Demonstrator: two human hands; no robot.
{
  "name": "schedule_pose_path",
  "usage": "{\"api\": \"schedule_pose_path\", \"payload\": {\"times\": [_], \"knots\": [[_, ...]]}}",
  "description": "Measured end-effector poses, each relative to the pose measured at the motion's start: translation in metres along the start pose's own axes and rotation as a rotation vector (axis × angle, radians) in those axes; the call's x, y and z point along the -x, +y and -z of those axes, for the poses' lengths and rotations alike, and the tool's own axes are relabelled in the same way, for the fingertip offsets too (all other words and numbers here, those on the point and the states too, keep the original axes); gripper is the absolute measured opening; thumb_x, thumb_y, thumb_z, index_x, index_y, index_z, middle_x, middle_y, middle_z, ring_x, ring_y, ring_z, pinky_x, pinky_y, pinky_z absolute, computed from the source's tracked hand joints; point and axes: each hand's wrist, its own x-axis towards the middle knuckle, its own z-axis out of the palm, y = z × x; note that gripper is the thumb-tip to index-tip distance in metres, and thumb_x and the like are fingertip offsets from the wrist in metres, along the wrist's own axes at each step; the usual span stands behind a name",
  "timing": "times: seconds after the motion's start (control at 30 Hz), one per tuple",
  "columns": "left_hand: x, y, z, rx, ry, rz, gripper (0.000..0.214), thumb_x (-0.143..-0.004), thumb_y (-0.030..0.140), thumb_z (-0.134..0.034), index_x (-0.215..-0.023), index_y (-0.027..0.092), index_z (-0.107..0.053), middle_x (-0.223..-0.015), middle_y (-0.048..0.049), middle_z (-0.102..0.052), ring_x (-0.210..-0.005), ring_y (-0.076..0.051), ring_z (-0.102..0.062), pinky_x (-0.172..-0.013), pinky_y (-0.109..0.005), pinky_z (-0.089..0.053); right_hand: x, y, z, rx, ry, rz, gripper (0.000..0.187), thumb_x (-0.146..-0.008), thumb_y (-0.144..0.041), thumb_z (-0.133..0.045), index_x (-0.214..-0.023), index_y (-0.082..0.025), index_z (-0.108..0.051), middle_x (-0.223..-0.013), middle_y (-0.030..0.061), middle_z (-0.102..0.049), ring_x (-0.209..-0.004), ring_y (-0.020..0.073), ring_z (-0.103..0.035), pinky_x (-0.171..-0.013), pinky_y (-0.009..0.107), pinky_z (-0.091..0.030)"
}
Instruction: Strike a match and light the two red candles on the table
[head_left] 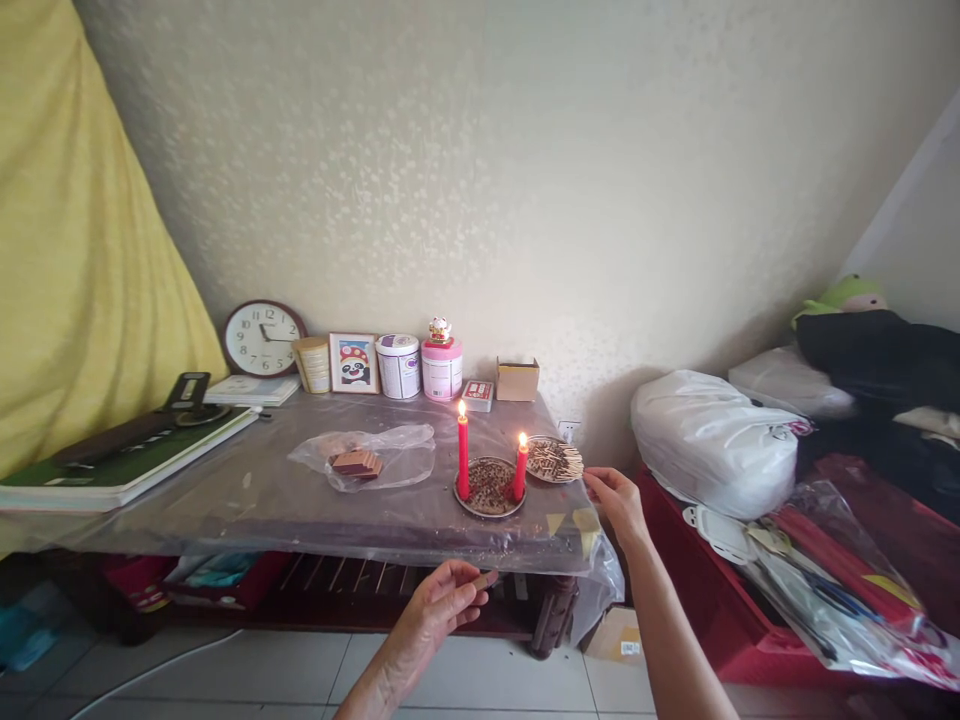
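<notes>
In front of the table's near edge, my left hand (pixel 450 598) is closed, pinching a small flat brown piece (pixel 486 579) between thumb and fingers. My right hand (pixel 616 498) is at the table's right end, its fingertips together at the rim of a round plate (pixel 534 476) of matchsticks (pixel 556 460). What those fingertips hold, if anything, is too small to make out. Left of that plate, two lit red candles, a tall one (pixel 463 458) and a shorter one (pixel 520 470), stand upright on a round dish (pixel 491 514) covered with dark bits.
A clear plastic bag (pixel 405 455) with brown striped pieces (pixel 355 463) lies on the plastic-covered table (pixel 255 510). Behind are a clock (pixel 264 338), a panda picture (pixel 355 363), tins (pixel 399 366) and a small cardboard box (pixel 517 381). White bags (pixel 712 435) sit on the right.
</notes>
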Motion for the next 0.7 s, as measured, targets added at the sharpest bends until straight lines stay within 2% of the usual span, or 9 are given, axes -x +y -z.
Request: {"api": "schedule_pose_path", "payload": {"times": [0.27, 0.53, 0.7], "knots": [[0.000, 0.003, 0.000, 0.003, 0.011, 0.005, 0.019, -0.074, 0.028, -0.066, -0.088, 0.017, -0.059, -0.108, -0.0099, -0.066, -0.092, -0.017, -0.060, -0.084, -0.032, -0.043, -0.016, -0.003, -0.009, 0.323, 0.035, 0.075, 0.023, -0.064, -0.039, -0.059, -0.073, -0.020, -0.069, -0.075, 0.0049, -0.070, -0.072, 0.0214, -0.061, -0.069, 0.031, -0.043], [0.000, 0.004, -0.001, 0.004, -0.005, 0.020, 0.020, -0.073, 0.030, -0.067, -0.087, 0.018, -0.060, -0.109, -0.0098, -0.066, -0.092, -0.018, -0.060, -0.085, -0.033, -0.043, -0.032, 0.014, -0.001, 0.458, 0.053, 0.095, 0.028, -0.069, -0.037, -0.051, -0.078, -0.019, -0.070, -0.078, 0.0057, -0.070, -0.073, 0.0205, -0.062, -0.067, 0.029, -0.043], [-0.002, 0.003, -0.002, -0.007, 0.007, 0.027, 0.025, -0.069, 0.034, -0.070, -0.085, 0.018, -0.060, -0.100, -0.0084, -0.068, -0.089, -0.018, -0.060, -0.083, -0.033, -0.043, -0.043, 0.021, -0.001, 0.487, 0.051, 0.103, 0.029, -0.071, -0.037, -0.049, -0.080, -0.019, -0.070, -0.073, 0.0042, -0.070, -0.067, 0.0184, -0.062, -0.062, 0.027, -0.044]]}}
